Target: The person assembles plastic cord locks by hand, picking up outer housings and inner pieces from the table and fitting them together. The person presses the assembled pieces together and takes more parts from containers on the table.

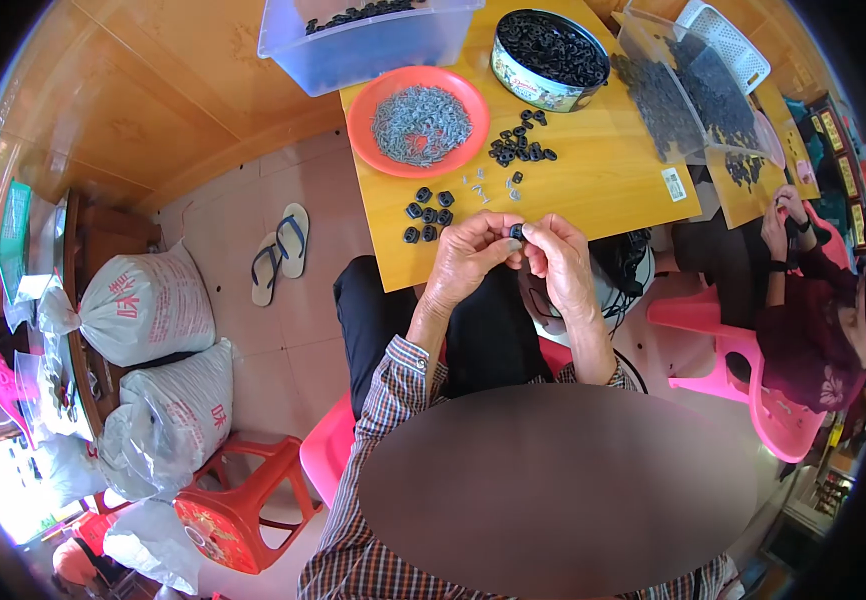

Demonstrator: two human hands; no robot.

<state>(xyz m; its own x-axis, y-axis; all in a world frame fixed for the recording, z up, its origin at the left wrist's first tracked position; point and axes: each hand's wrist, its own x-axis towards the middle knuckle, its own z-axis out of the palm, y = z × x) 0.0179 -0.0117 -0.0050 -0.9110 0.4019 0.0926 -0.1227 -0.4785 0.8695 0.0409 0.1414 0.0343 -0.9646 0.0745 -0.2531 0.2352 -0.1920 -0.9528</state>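
Close to the table's front edge, my left hand (471,256) and my right hand (561,262) meet at the fingertips. Both pinch one small black plastic part (516,232) between them. To the left of my left hand sits a group of similar black plastic parts (429,212). Just beyond my fingers lie several loose screws (483,187). Farther back is a scattered pile of smaller black pieces (525,150). An orange plate (361,125) holds a heap of screws (418,125).
A round tin (543,92) full of black pieces and a clear plastic bin (368,50) stand at the back of the yellow table (608,190). Another bin of black pieces (658,105) is at right. Beyond it sits another person (803,300). Slippers (280,254) lie on the floor.
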